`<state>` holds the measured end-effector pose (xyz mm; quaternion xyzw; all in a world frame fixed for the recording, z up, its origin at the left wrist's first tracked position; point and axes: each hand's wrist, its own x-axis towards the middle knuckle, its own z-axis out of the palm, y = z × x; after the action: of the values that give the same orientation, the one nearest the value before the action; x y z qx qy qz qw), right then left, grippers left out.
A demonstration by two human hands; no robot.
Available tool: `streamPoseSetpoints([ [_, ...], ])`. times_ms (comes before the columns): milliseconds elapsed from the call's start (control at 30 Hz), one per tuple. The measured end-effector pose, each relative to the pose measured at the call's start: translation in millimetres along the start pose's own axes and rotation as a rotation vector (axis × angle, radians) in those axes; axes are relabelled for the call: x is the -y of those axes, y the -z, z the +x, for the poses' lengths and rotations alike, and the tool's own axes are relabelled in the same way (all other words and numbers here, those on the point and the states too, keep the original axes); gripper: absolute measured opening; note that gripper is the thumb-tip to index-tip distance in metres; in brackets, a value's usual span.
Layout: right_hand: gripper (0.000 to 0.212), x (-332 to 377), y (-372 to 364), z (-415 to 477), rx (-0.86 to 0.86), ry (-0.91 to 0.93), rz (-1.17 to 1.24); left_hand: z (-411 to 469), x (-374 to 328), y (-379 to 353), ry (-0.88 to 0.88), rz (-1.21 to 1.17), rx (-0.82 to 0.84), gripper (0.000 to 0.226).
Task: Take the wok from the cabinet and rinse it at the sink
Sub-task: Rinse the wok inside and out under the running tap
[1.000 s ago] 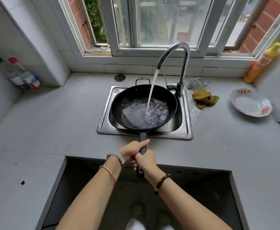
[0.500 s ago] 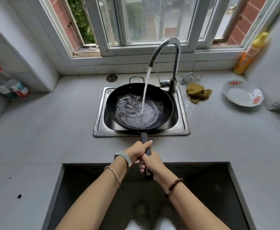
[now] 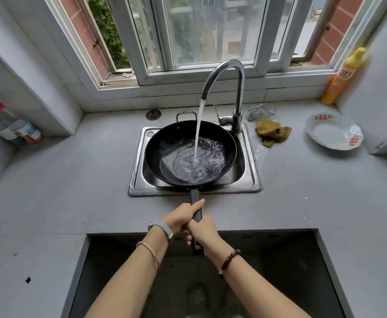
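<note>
A black wok (image 3: 165,143) sits over the steel sink (image 3: 136,180), filling most of the basin. Its dark handle (image 3: 194,196) points toward me. My left hand (image 3: 181,218) grips the handle nearer the pan, and my right hand (image 3: 203,232) grips it just behind. Water runs from the curved chrome tap (image 3: 238,88) into the wok and swirls in its bottom, right of centre.
A yellow-green cloth (image 3: 271,133) lies right of the sink, with a white plate (image 3: 333,133) and a yellow bottle (image 3: 341,76) further right. Bottles (image 3: 16,127) lie at the left wall. A dark open recess (image 3: 279,271) cuts into the grey counter below my arms.
The pool of water in the wok has shifted from the left toward the right of the pan. Both hands keep their grip on the handle, and my view has tilted slightly.
</note>
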<state>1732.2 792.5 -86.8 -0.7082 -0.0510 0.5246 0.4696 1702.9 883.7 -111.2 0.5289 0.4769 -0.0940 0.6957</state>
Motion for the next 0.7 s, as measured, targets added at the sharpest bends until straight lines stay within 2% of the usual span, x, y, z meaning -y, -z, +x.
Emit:
streamPoseSetpoints([
  [100,0.023,0.5,-16.7,3.6,-0.072,0.035,-0.099,7.3,9.9,17.3,0.004,-0.076,0.084,0.057],
  [200,0.027,-1.2,-22.6,4.4,-0.094,0.038,-0.111,12.9,14.1,24.7,-0.007,-0.091,0.091,0.058],
  [333,0.018,-1.6,-9.5,3.0,-0.013,-0.001,-0.008,-3.2,1.5,8.1,-0.014,-0.047,0.029,0.042],
  [433,0.007,-2.5,7.1,1.4,0.056,-0.047,0.105,0.1,-3.6,-8.3,-0.043,0.045,-0.044,0.041],
  [600,0.014,-3.0,23.7,-1.2,0.125,-0.053,0.184,8.7,-8.5,-22.8,-0.066,0.218,-0.140,0.042],
  [700,0.013,-1.8,25.8,-2.8,0.140,-0.054,0.194,8.7,-8.0,-22.7,-0.075,0.211,-0.118,0.043],
])
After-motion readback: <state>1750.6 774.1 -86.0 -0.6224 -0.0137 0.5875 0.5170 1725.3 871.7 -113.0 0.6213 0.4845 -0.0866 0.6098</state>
